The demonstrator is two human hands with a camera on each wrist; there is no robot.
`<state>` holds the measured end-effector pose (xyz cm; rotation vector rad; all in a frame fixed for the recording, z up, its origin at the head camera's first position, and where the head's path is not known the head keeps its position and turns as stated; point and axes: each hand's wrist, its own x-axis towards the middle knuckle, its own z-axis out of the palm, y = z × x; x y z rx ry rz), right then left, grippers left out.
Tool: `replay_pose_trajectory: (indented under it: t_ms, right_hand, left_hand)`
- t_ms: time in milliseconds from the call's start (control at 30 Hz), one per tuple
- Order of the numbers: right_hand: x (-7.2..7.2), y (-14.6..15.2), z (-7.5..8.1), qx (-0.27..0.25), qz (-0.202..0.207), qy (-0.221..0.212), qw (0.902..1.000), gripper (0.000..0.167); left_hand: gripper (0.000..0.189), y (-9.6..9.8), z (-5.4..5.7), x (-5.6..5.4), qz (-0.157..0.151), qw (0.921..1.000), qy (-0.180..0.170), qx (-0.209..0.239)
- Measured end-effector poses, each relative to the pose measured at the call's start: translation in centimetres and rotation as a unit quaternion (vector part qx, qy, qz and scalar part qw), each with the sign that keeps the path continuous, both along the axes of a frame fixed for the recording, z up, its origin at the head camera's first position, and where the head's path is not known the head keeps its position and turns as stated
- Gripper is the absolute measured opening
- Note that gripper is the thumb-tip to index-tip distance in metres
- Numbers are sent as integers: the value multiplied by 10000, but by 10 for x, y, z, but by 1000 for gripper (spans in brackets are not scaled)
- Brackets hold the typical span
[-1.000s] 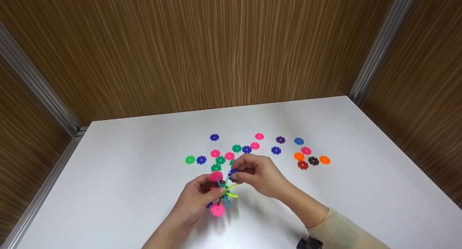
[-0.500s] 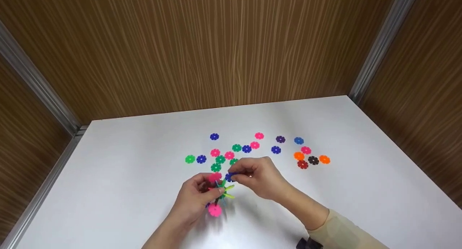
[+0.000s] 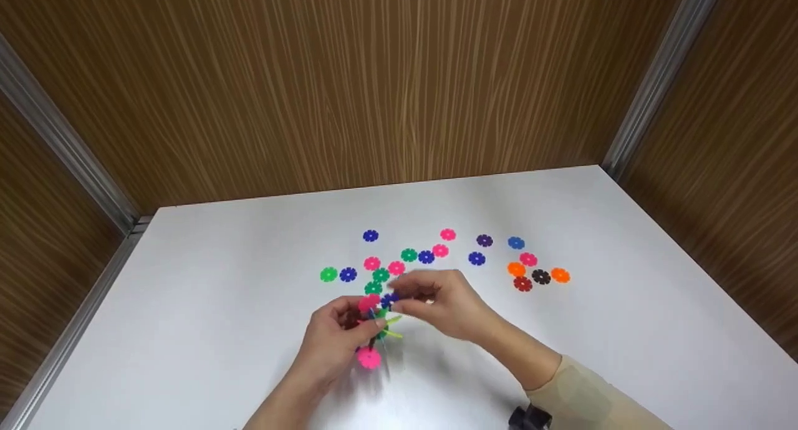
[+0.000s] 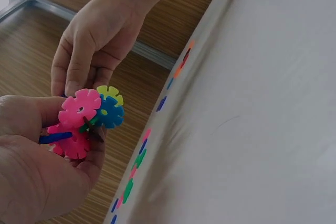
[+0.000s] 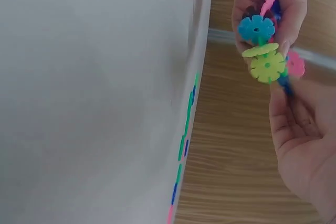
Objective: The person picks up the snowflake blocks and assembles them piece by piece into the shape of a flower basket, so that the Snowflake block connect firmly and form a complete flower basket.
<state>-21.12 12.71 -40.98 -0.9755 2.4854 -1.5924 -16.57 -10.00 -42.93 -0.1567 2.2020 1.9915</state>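
My left hand (image 3: 340, 333) grips a cluster of interlocked flower-shaped plastic discs between thumb and fingers, above the table. In the left wrist view a pink disc (image 4: 80, 107), a blue disc (image 4: 110, 116) and part of a yellow one stick out of it. The right wrist view shows a light blue disc (image 5: 256, 29) and a yellow-green disc (image 5: 268, 66) on the cluster. My right hand (image 3: 446, 302) pinches a dark blue notched disc (image 3: 389, 301) at the cluster's far side, beside a pink disc (image 3: 369, 303). Fingers hide the cluster's middle.
Several loose discs lie flat on the white table (image 3: 218, 305) beyond the hands, among them a bright green disc (image 3: 328, 274). Farther right are an orange disc (image 3: 560, 275) and a black disc (image 3: 541, 277). Wood-grain panels (image 3: 399, 87) stand behind and at both sides.
My right hand has moved slightly left, bringing the dark blue disc up against the cluster. My left hand and the cluster have shifted a little left and turned slightly.
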Motion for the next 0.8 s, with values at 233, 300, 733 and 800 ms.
replay_pose_trajectory:
  t_ms: [233,300,733,800]
  right_hand:
    - [-51,14,-15,284,-595,-611,9960,26]
    - [-64,14,-23,524,-625,-813,9933,28]
    - [-80,4,-43,1825,-707,-696,9782,30]
    - [-79,4,-41,1925,-654,-671,9768,25]
  left_hand:
    - [41,-14,1,-8,617,9981,-3,-10]
    - [42,-17,-1,-9,659,9978,-11,45]
    - [42,-17,-2,-10,632,9968,21,499]
    - [43,-17,-1,-10,636,9966,23,531]
